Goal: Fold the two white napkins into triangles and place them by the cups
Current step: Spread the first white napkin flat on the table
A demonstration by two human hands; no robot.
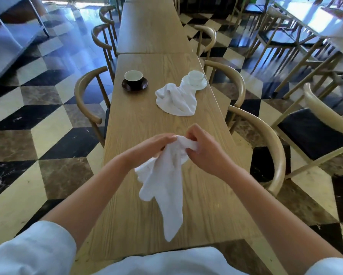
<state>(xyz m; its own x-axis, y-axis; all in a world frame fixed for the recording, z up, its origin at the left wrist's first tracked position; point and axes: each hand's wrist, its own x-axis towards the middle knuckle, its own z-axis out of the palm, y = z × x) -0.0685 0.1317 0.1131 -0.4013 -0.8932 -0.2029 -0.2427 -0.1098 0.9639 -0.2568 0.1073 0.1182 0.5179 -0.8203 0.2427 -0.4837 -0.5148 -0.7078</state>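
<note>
A long table (139, 124) runs away from the person, with a second table (152, 26) butted against its far end. On the near table, far from the person, two cups stand on saucers: the left cup (133, 76) on its saucer (134, 84), the right cup (195, 77) on its saucer (194, 82). A crumpled napkin (176, 101) lies just before the right saucer, touching it. Nearer, over the table's middle, the left hand (152, 144) and right hand (203, 147) hold up a second napkin (166, 183) by its top — it hangs down between the forearms. Chairs (89, 96) line both long sides.
</note>
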